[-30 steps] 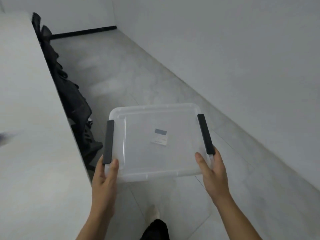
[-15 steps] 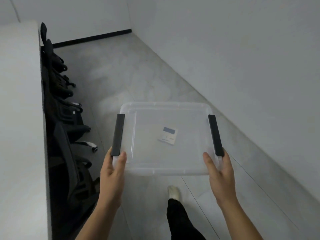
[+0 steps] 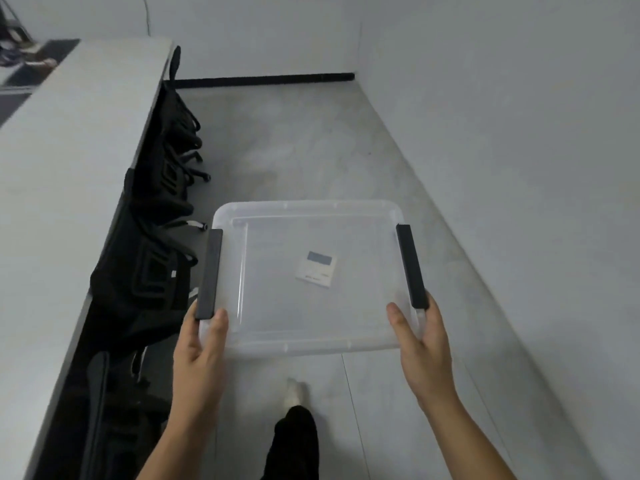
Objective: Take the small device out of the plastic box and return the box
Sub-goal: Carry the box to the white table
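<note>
I carry a clear plastic box [image 3: 277,306] level in front of me, its lid on and a black clip along each side. My left hand [image 3: 199,355] grips the near left corner below the left clip [image 3: 209,273]. My right hand [image 3: 424,348] grips the near right corner below the right clip [image 3: 411,266]. A small white label with a blue-grey band [image 3: 317,268] shows in the middle of the box. No small device can be made out inside the box.
A long white table [image 3: 69,168] runs along my left, with black office chairs [image 3: 152,258] tucked under its edge. A white wall [image 3: 519,133] closes the right side. Grey floor [image 3: 294,150] stretches ahead to a black skirting strip. My foot [image 3: 294,393] shows below the box.
I have walked forward along the aisle with the box; the view has swung left and up, showing more table and the far wall. Both hands keep the same grip.
</note>
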The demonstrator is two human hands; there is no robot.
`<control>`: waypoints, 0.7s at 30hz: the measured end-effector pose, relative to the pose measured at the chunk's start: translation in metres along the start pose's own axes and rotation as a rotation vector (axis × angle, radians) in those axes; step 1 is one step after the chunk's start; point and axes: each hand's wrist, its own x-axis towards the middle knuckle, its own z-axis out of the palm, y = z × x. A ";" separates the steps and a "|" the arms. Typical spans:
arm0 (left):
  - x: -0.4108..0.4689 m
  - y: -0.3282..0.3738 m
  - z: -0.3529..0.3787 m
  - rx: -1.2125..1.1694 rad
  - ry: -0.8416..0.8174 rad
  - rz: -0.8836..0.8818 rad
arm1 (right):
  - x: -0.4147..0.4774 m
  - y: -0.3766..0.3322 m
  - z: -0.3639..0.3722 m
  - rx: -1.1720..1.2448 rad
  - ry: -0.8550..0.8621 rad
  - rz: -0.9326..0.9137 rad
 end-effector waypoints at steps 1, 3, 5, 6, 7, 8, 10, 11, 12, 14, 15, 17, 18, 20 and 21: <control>0.028 0.002 0.011 0.014 0.018 -0.001 | 0.033 0.000 0.015 -0.008 -0.013 -0.010; 0.092 0.000 0.030 -0.001 0.035 -0.020 | 0.098 -0.002 0.048 -0.016 -0.029 -0.026; 0.156 0.012 0.048 0.002 0.046 -0.012 | 0.159 -0.010 0.081 -0.020 -0.044 -0.024; 0.191 0.019 0.057 0.000 0.043 -0.007 | 0.189 -0.016 0.096 -0.017 -0.050 -0.022; 0.222 0.030 0.068 0.000 0.043 -0.011 | 0.218 -0.023 0.109 -0.021 -0.059 -0.023; 0.254 0.043 0.079 0.004 0.039 -0.013 | 0.247 -0.032 0.121 -0.027 -0.061 -0.023; 0.312 0.068 0.104 -0.012 0.023 0.001 | 0.304 -0.050 0.140 -0.022 -0.041 -0.026; 0.336 0.079 0.117 -0.015 0.014 -0.008 | 0.330 -0.056 0.148 -0.022 -0.019 -0.023; 0.359 0.088 0.131 -0.025 0.003 -0.021 | 0.354 -0.062 0.155 -0.018 0.006 -0.016; 0.408 0.101 0.162 -0.037 -0.017 -0.033 | 0.406 -0.067 0.166 0.006 0.054 -0.002; 0.433 0.110 0.179 -0.046 -0.030 -0.040 | 0.435 -0.069 0.175 0.020 0.073 -0.010; 0.506 0.124 0.225 0.002 -0.079 -0.043 | 0.510 -0.069 0.198 -0.007 0.084 -0.020; 0.557 0.122 0.252 0.001 -0.101 -0.029 | 0.563 -0.065 0.213 -0.011 0.089 -0.013; 0.585 0.124 0.265 0.007 -0.124 0.002 | 0.592 -0.063 0.226 0.017 0.091 0.001; 0.595 0.129 0.268 -0.013 -0.128 0.021 | 0.601 -0.066 0.230 0.052 0.088 0.007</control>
